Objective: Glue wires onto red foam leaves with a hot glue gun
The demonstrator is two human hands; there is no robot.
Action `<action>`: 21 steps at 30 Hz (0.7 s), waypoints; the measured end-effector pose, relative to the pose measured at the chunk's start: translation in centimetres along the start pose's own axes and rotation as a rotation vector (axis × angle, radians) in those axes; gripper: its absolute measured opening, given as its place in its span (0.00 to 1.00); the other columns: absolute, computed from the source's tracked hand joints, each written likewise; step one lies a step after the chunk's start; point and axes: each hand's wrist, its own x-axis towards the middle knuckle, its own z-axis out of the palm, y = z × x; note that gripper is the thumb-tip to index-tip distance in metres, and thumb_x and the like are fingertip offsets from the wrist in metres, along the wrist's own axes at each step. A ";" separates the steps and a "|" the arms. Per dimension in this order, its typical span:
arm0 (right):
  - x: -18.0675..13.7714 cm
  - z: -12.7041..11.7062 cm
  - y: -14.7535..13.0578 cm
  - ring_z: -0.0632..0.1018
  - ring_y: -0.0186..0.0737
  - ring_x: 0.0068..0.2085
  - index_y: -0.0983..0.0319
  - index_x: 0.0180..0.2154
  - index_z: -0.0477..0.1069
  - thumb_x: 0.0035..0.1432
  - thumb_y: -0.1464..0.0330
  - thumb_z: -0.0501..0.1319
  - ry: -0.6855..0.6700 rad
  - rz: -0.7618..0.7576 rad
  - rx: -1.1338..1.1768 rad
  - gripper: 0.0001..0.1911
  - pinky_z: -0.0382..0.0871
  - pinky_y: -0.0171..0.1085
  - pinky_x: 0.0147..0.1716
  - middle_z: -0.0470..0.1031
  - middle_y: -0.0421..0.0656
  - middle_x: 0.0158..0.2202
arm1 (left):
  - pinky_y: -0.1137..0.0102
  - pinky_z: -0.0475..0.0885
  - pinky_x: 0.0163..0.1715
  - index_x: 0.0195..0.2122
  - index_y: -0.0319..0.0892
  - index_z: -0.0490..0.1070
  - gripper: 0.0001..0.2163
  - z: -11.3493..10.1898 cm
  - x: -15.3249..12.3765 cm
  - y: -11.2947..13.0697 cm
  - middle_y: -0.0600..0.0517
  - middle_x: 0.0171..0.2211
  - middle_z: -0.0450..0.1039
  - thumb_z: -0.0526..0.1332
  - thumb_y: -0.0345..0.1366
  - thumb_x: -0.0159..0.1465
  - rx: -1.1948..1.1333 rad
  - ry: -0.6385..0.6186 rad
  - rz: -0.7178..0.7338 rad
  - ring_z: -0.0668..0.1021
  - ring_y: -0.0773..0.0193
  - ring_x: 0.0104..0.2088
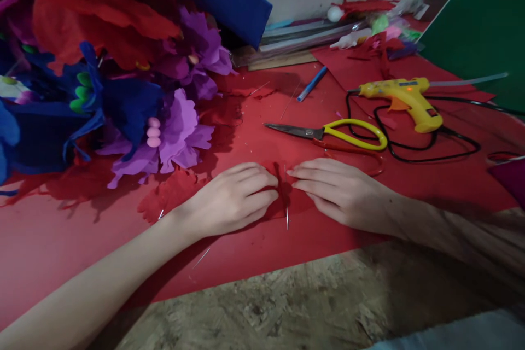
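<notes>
My left hand (232,199) and my right hand (340,191) lie palm down on a red sheet (369,219), fingertips meeting over a small red felt piece (283,186). Both hands press on that piece from either side. A thin metal wire (286,197) runs lengthwise between the fingertips, sticking out below them toward me. Another cut red felt shape (170,194) lies just left of my left wrist.
Yellow-handled scissors (328,132) lie just beyond my hands. A yellow glue gun (404,95) with black cord rests at the right. Purple, blue and red felt flowers (164,115) pile up at the left. A blue pen (311,83) and scraps lie farther back. Bare chipboard (279,306) shows near me.
</notes>
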 end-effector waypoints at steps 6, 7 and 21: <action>0.1 -0.1 -0.1 0.73 0.41 0.42 0.70 0.37 0.72 0.53 0.77 0.50 0.026 0.009 0.023 0.14 0.71 0.42 0.42 0.75 0.48 0.39 | 0.65 0.69 0.43 0.42 0.34 0.66 0.10 0.5 -0.1 0.4 0.43 0.41 0.71 0.52 0.34 0.63 -0.070 -0.018 -0.207 0.73 0.60 0.41; 0.1 -0.1 -0.1 0.73 0.40 0.41 0.70 0.36 0.73 0.53 0.77 0.49 0.035 0.008 0.023 0.14 0.71 0.41 0.42 0.75 0.47 0.39 | 0.64 0.69 0.44 0.44 0.33 0.64 0.13 0.5 -0.1 0.5 0.41 0.43 0.70 0.53 0.37 0.63 -0.102 -0.030 -0.237 0.72 0.59 0.43; -0.2 -0.1 -0.5 0.73 0.39 0.44 0.68 0.38 0.72 0.53 0.77 0.50 0.004 -0.012 0.068 0.14 0.69 0.40 0.44 0.74 0.45 0.42 | 0.58 0.62 0.50 0.54 0.30 0.55 0.38 1.1 0.2 1.0 0.37 0.54 0.61 0.64 0.51 0.49 -0.250 -0.137 -0.382 0.66 0.51 0.50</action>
